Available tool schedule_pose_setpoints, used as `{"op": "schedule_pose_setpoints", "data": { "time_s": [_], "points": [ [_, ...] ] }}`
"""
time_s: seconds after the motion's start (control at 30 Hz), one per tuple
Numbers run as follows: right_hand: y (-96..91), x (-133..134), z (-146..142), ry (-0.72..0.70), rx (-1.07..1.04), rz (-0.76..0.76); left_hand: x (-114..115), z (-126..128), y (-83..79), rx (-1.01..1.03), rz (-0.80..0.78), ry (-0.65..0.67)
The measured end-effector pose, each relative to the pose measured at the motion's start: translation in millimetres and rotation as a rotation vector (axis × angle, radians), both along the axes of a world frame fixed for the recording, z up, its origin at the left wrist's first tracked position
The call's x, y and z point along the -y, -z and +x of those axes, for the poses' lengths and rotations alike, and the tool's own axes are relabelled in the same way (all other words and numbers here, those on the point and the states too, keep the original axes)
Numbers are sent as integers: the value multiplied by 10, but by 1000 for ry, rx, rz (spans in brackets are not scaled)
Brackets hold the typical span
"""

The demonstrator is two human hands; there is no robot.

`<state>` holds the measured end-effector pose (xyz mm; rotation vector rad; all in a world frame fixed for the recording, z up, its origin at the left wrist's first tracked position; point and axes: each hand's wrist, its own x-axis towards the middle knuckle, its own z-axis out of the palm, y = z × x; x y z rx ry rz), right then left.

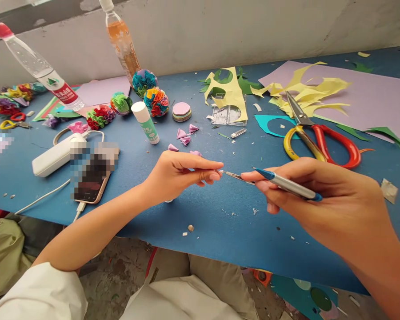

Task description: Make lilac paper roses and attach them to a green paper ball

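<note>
Pen [295, 186] in right fingers [278, 195], tip toward left fingers [203, 164].

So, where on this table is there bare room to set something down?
Between the left hand, right hand and the table's near edge, barring small scraps; also a little gap between the round paper stack and yellow cutout sheet. Crowded: the right, with yellow offcuts and scissors; the left, with phone and power bank.

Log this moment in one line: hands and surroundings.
left hand: pinching, contents unclear; right hand: holding pen and slim tool; tool tip: at left hand's fingertips; nearby: purple folded pieces, glue stick
</note>
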<state>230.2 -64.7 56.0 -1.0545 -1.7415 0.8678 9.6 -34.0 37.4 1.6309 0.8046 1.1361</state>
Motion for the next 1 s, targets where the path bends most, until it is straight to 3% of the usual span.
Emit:
{"op": "schedule_pose_setpoints", "data": {
  "time_s": [0.33, 0.67, 1.0],
  "points": [
    [18, -25, -12, -37, 14, 8, 19, 31, -44, -138, 24, -18],
    [-48, 9, -84, 192, -29, -74, -157, -69, -70, -107, -60, -160],
    [-50, -1, -89, 176, -50, -96, -550, -425, -66, -438, 24, -471]
  ]
}}
